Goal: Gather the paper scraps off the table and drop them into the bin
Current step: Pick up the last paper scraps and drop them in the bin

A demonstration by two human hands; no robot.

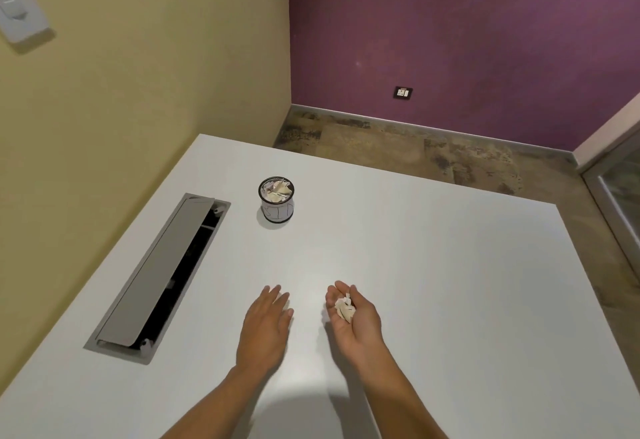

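Observation:
A small round bin [277,208] with a dark rim and a white label stands on the white table [433,248], with crumpled paper filling it to the rim. My right hand [355,317] is turned palm up and cupped near the table's front, with a small clump of white paper scraps [345,307] lying in the palm. My left hand [266,322] is beside it, palm down, fingers straight and together just over the table surface. Both hands are well in front of the bin.
A long grey cable hatch [156,276] is set into the table at the left, its lid raised over a dark slot. The yellow wall runs along the left; the table's far edge drops to a mottled floor [415,151] before a purple wall.

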